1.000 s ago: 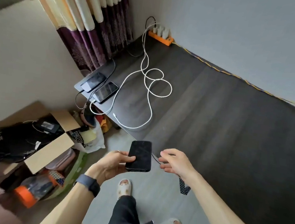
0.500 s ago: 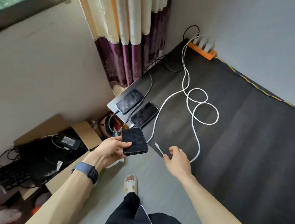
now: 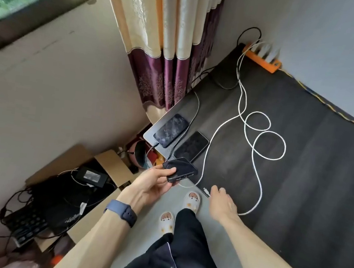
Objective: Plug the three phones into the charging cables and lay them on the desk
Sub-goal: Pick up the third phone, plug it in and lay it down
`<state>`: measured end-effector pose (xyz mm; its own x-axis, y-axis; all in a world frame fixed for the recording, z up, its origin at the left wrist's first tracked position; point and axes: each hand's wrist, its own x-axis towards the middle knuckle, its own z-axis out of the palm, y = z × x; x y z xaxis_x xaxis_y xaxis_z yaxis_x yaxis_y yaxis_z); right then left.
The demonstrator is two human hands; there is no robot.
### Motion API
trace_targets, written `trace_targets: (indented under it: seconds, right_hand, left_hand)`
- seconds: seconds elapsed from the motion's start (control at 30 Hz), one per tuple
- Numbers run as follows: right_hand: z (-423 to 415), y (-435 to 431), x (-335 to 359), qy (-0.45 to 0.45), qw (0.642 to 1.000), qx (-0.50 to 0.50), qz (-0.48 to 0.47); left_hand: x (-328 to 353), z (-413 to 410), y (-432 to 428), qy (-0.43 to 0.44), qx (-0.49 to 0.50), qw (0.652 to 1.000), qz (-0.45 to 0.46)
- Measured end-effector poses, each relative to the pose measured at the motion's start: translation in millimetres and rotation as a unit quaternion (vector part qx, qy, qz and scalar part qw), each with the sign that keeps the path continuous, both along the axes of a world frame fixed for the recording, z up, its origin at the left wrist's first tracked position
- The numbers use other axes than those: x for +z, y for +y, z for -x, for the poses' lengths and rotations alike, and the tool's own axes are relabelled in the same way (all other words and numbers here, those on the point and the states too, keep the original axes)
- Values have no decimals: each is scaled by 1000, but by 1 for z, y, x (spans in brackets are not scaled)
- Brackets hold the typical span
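My left hand (image 3: pixel 152 184) grips a dark phone (image 3: pixel 181 170) just off the front left corner of the dark desk (image 3: pixel 300 171), its port end turned toward my right hand. My right hand (image 3: pixel 221 202) rests at the desk's front edge, fingers pinched on the free end of a looped white cable (image 3: pixel 260 188), whose plug (image 3: pixel 206 191) pokes out to the left, a short gap from the phone. Two other phones (image 3: pixel 171 129) (image 3: pixel 191 146) lie side by side, face up, on the desk corner with cables running to their near ends.
An orange power strip (image 3: pixel 261 57) with white chargers sits at the desk's back corner. A curtain (image 3: pixel 166 50) hangs left of the desk. Beside the desk on the floor, an open cardboard box (image 3: pixel 109 165) holds a keyboard, an adapter and tangled wires. My slippered feet (image 3: pixel 191 200) stand below.
The view has swung left and closer to the desk corner. My left hand has carried the phone up toward the two lying phones, and my right hand has reached the white cable's free end.
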<state>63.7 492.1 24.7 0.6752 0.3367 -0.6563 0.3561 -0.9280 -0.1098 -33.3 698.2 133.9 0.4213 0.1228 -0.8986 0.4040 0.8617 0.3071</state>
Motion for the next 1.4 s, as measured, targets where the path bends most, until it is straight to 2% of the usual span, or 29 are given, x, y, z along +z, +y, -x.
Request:
trace_targets:
  seconds: [0.1,0.27,0.43,0.6,0.77,0.97,1.2,1.4]
  right_hand:
    - [1,6,18,39,987,-80,-131]
    - [9,3,87,-28,928,-200,-313]
    - [15,-7,146,-58,888,-237,-389]
    - [23,-11,165,-70,860,-260,-434]
    - [32,-12,169,-76,840,-285,-456]
    - [37,-11,171,-95,839,-277,-458]
    - [39,-12,163,-169,877,-235,-384]
    - [40,-13,168,-131,892,-265,-341]
  left_hand:
    - [4,-13,3,-9,8,1000,26]
    - [11,-41,-2,-28,-6,999,24]
    - [11,-64,-17,-29,-70,997,9]
    - [10,-70,-36,-42,-109,993,19]
    - [19,-68,-46,-66,-133,988,41]
    - [14,-64,-47,-83,-128,988,23]
    - [21,-59,-54,-86,-113,990,-8]
    - [22,-56,-61,-88,-95,991,-33]
